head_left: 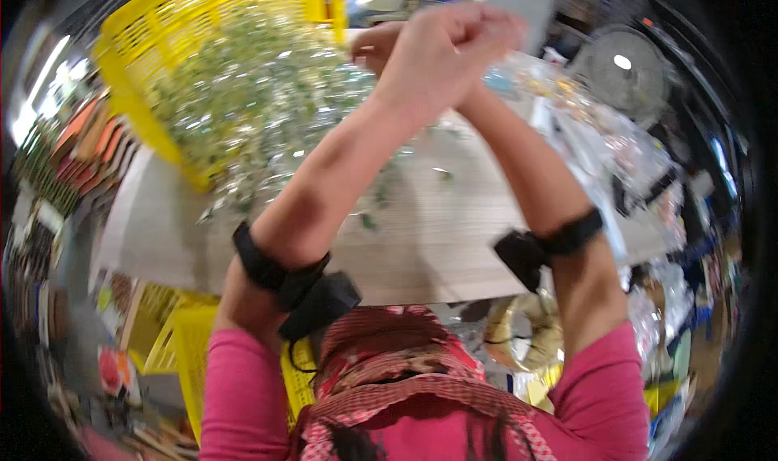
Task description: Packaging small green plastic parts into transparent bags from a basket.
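Both arms were stretched out over the table (438, 242), forearms crossing near the far end. The left hand (450, 52) was on top, curled into a tight fist, knuckles up. Couldn't tell if it was gripping anything, nothing showed between the fingers. The right hand (374, 46) was mostly hidden behind the left one, just a bit of it sticking out on the left side, so I couldn't tell what its fingers were doing either.

Just left of the hands was a yellow basket (142, 80), tipped on its side at the far left of the table, with a pile of small clear packets (267, 113) with green bits spilling out of it across the wood toward the middle. The hands were right at the far edge of that pile.

Each forearm had a black strap with a small black box on it, left one (312, 295) and right one (527, 254). Pink sleeves (243, 396) at the near edge. A fan (624, 68) sat far right, pretty blurry.
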Demonstrator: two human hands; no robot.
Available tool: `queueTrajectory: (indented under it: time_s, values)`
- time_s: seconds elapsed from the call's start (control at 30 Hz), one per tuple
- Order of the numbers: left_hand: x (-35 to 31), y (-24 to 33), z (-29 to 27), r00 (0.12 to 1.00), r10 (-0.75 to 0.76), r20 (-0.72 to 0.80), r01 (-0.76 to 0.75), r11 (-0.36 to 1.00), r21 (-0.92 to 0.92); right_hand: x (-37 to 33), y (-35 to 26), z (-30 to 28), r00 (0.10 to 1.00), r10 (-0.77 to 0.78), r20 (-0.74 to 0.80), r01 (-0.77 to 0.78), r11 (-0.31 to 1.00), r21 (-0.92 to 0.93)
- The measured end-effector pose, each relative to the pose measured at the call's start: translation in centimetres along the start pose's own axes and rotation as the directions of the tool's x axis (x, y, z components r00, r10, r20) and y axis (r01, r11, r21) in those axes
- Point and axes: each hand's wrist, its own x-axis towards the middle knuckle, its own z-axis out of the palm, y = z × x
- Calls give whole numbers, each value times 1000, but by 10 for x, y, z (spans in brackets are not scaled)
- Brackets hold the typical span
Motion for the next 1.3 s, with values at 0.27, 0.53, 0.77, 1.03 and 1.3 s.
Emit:
queueTrajectory:
  time_s: [0.27,0.53,0.77,1.03,1.3]
  values:
    - [8,1,-133,901,215,-376,76,776,627,-27,-134,-42,992,97,76,-121,657,744]
    - [-39,-41,-147,913,89,399,-327,-425,844,-19,-207,-44,949,-249,-195,315,784,535]
    - [-27,-52,-141,929,-288,231,-325,-343,881,-8,-206,-31,894,-444,-62,396,714,577]
    - [-16,-47,-151,934,-357,-25,3,-60,998,-21,-200,-38,857,-471,-210,503,676,539]
    - [11,-44,-231,569,-145,-810,480,858,183,-57,-197,-40,771,-600,-216,606,586,537]
